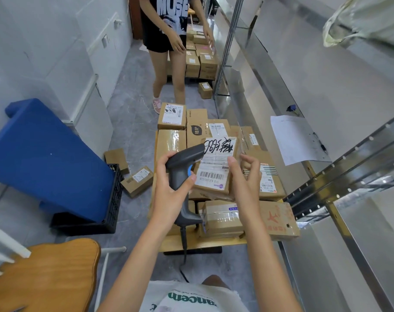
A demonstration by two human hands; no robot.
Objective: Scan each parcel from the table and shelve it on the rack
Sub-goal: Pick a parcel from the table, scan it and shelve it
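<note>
My left hand grips a dark grey barcode scanner by its handle, its head lying over the upper left of a small brown parcel. My right hand holds that parcel by its right edge, thumb on the white label with a barcode and black handwriting. The parcel is lifted above a low wooden table piled with several cardboard parcels. The metal rack runs along the right.
Another person stands ahead by a further stack of boxes. Loose parcels lie on the floor left of the table. A blue stool on a black crate and a wooden chair stand at left.
</note>
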